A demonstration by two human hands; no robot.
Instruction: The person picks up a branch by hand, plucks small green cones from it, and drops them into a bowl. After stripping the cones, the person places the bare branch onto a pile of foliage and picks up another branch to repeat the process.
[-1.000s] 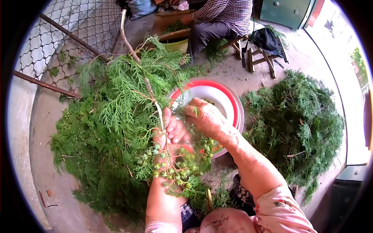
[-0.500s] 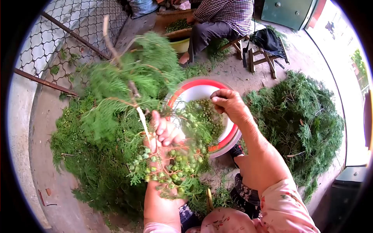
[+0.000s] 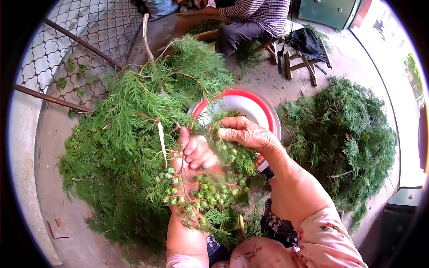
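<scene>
My left hand [image 3: 194, 154], palm up with fingers curled, grips a leafy conifer branch [image 3: 138, 107] whose pale woody stem points up and away. Clusters of round green cones [image 3: 208, 194] hang from its reddish twigs over my left wrist. My right hand [image 3: 250, 132] is closed in a pinch, thumb against fingers, on a green sprig of the branch; whether a cone lies between the fingertips is hidden. Behind both hands stands a white basin [image 3: 268, 109] with a red rim, partly covered by my right hand and the foliage.
Cut conifer branches lie heaped at left [image 3: 116, 187] and in another pile [image 3: 339, 143] at right. Ahead, a person in a checked shirt [image 3: 254, 15] sits by a basket [image 3: 183, 29] of greenery. A wooden stool [image 3: 301, 67] holds a black bag [image 3: 308, 44]. Wire mesh [image 3: 76, 44] stands at left.
My right hand has moved left and down from over the basin to the branch, and its fingers now touch a sprig. The branch in my left hand has shifted slightly.
</scene>
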